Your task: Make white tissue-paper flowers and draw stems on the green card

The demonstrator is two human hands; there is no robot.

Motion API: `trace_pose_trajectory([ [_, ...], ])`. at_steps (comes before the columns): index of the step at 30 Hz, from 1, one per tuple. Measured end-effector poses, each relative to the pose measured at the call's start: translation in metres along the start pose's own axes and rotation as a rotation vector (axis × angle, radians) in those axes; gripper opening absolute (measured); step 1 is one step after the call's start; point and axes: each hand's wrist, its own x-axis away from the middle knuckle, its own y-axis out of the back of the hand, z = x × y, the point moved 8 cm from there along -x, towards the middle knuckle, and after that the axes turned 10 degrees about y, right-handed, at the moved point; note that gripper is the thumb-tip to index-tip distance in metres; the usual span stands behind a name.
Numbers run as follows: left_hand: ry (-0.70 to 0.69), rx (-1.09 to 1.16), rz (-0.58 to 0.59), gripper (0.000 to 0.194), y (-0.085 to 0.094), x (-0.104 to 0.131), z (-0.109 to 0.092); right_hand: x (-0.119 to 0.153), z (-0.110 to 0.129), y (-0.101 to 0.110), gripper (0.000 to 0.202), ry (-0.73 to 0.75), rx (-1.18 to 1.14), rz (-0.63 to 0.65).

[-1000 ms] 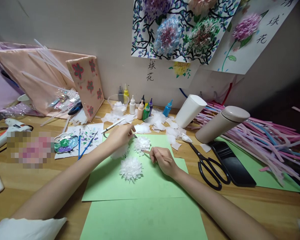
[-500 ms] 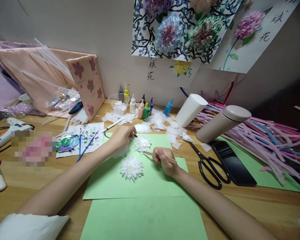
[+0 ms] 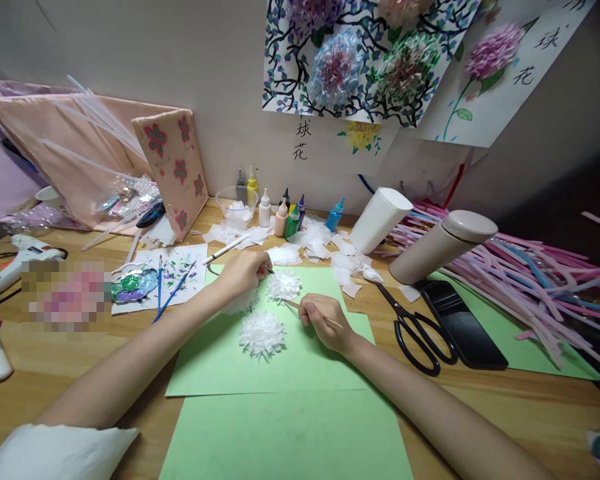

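Observation:
White fluffy paper flowers lie on the green paper (image 3: 325,373): one near the middle (image 3: 261,334), another above it (image 3: 284,285), and a third (image 3: 243,301) partly under my left wrist. My left hand (image 3: 247,272) is closed beside the upper flower, its fingertips pinched at a small dark tip; what it holds is too small to name. My right hand (image 3: 325,321) grips a thin wooden stick (image 3: 293,304), whose end points at the lower right edge of the upper flower.
Paint bottles (image 3: 293,221) and white paper scraps (image 3: 316,235) stand and lie behind the hands. Black scissors (image 3: 420,333), a phone (image 3: 463,325) and a tumbler (image 3: 443,245) are on the right. Left are paintbrushes (image 3: 180,291), a palette (image 3: 134,283) and a glue gun (image 3: 23,265).
My right hand and its stick have shifted slightly to the left. My left hand stays almost where it was. The view has turned very slightly.

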Motion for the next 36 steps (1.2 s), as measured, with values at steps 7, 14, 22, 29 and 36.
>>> trace_pose_trajectory([
  [7, 0.001, -0.013, -0.011, 0.022, -0.001, -0.001, 0.001, 0.0, 0.002, 0.003, 0.041, 0.037, 0.017, -0.051],
  [14, -0.004, -0.012, -0.024, 0.023, 0.0, -0.001, 0.0, 0.0, -0.001, 0.0, 0.043, 0.008, 0.047, -0.015],
  [22, 0.012, -0.013, -0.02, 0.021, 0.0, -0.001, 0.001, 0.001, -0.013, -0.001, 0.044, -0.163, -0.018, -0.06],
  [29, 0.024, -0.029, -0.015, 0.02, -0.002, -0.003, 0.004, -0.002, -0.005, 0.004, 0.044, -0.085, -0.019, -0.089],
  [36, 0.026, -0.05, 0.01, 0.02, -0.004, -0.004, 0.002, 0.009, -0.009, 0.018, 0.049, -0.09, -0.125, -0.263],
])
